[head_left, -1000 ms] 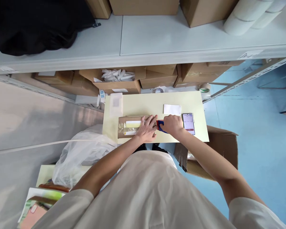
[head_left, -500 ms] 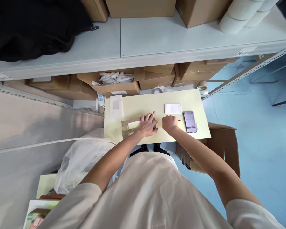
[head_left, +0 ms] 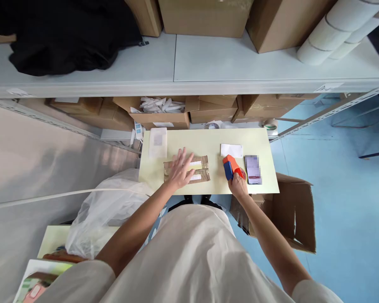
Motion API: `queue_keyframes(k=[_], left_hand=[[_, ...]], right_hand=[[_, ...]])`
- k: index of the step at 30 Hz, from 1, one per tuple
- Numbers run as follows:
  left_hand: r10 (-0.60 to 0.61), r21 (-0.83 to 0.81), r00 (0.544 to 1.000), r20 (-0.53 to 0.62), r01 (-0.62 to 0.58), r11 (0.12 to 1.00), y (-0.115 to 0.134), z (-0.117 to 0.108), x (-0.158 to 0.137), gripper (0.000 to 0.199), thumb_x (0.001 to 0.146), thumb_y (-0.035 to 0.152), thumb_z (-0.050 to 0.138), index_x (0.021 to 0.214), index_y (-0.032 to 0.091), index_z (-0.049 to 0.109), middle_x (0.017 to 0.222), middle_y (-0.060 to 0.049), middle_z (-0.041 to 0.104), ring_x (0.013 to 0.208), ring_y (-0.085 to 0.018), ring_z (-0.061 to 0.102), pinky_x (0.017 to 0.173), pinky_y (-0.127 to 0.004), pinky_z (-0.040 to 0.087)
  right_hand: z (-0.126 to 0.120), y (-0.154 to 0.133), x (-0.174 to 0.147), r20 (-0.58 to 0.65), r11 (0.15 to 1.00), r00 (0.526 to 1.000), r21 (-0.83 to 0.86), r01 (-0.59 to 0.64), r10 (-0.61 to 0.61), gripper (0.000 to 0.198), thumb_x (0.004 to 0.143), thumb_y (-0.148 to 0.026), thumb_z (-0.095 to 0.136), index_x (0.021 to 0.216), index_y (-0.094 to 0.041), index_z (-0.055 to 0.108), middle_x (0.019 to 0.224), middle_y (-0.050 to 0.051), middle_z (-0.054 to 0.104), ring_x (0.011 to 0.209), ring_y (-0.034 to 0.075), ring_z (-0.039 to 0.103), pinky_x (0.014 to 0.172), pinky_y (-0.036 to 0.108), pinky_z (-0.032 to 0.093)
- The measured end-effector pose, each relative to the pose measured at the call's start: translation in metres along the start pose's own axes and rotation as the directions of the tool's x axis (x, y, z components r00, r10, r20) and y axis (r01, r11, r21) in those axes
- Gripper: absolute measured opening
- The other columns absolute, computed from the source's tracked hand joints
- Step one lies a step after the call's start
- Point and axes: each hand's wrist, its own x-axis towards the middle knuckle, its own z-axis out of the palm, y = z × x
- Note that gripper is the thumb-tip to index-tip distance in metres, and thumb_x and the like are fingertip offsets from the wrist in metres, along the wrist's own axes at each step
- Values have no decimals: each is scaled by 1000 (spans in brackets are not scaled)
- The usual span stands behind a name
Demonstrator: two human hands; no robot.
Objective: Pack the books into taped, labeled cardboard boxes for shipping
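My left hand (head_left: 179, 171) lies with spread fingers over the left part of a flat brown cardboard package (head_left: 204, 163) with shiny tape and pale strips on it. My right hand (head_left: 238, 185) is wrapped round the handle of an orange and blue tape dispenser (head_left: 232, 165), held over the right part of the table. Just behind the dispenser lies a white rectangular pad or box (head_left: 231, 150). To its right is a smartphone (head_left: 253, 170) with a lit screen.
The pale yellow table (head_left: 189, 141) carries a translucent pouch (head_left: 158, 142) at its left. A grey shelf (head_left: 214, 63) with cardboard boxes overhangs the back. An open carton (head_left: 292, 210) stands on the floor at right, a clear plastic bag (head_left: 107, 210) at left.
The tape dispenser now shows clearly in my right hand, which has moved right and nearer me. My left hand has slid left across the package, uncovering its right end. The view has shifted slightly.
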Motion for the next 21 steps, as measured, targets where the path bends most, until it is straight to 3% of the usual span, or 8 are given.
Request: queue_keyframes(k=[2, 4, 6, 8, 11, 14, 18, 21], left_hand=[[-204, -57, 968, -150, 197, 979, -16, -3, -30, 66, 90, 42, 42, 148, 20, 19, 157, -15, 1, 144, -36, -2, 111, -60, 7], [-377, -232, 903, -207, 329, 915, -34, 1, -59, 79, 88, 48, 47, 149, 20, 8, 157, -15, -6, 144, -32, -5, 114, -56, 8], [-528, -450, 837, -146, 419, 789, -52, 10, -83, 88, 84, 54, 50, 149, 20, 1, 158, -13, -5, 144, -29, -1, 116, -48, 9], [-603, -631, 798, -11, 462, 623, -67, 19, -98, 92, 82, 58, 51, 149, 19, 1, 157, -15, 2, 144, -27, 7, 116, -44, 14], [-565, -763, 813, 143, 454, 460, -79, 29, -105, 98, 76, 58, 59, 149, 19, 7, 156, -16, 10, 144, -28, 12, 114, -43, 22], [-481, -806, 859, 173, 404, 432, -79, 30, -101, 102, 69, 51, 70, 147, 20, 14, 154, -17, 20, 141, -28, 24, 112, -41, 28], [-441, -834, 884, 156, 357, 421, -66, 22, -90, 88, 67, 47, 72, 140, 17, 32, 140, -17, 46, 126, -30, 46, 101, -43, 42], [-476, -856, 874, 93, 314, 411, -58, 8, -79, 85, 67, 50, 70, 138, 17, 36, 133, -16, 52, 120, -30, 52, 95, -42, 47]], right_hand=[[15, -4, 0, 37, 999, 998, 2, -42, 42, 42, 87, -16, 31, 125, -6, 46, 94, 18, 65, 87, 27, 63, 77, 38, 45], [22, -7, -2, 58, 999, 998, 8, -39, 38, 43, 87, -15, 32, 127, -6, 46, 94, 18, 65, 90, 27, 63, 79, 38, 45], [22, -8, -6, 42, 1000, 999, 14, -27, 26, 45, 86, -16, 38, 129, -7, 45, 98, 20, 65, 96, 29, 62, 84, 40, 44], [17, -10, -10, -24, 1000, 1000, 26, -2, 3, 54, 83, -19, 47, 135, -6, 39, 111, 24, 61, 110, 33, 56, 93, 44, 41], [10, -26, -10, -85, 978, 985, 138, 158, -147, 82, 77, -24, 59, 146, -8, 19, 141, 24, 39, 135, 33, 33, 107, 45, 31], [12, -56, 0, 0, 885, 950, 365, 291, -312, 108, 69, -30, 70, 150, -16, 0, 155, 18, 17, 142, 28, 19, 111, 42, 27], [18, -86, 18, 72, 712, 926, 663, 233, -370, 112, 67, -30, 70, 149, -18, -4, 146, 17, 37, 132, 25, 40, 107, 43, 33], [8, -86, 20, 54, 603, 941, 780, 169, -334, 99, 69, -33, 67, 149, -22, 9, 135, 12, 51, 117, 22, 54, 98, 41, 44]])
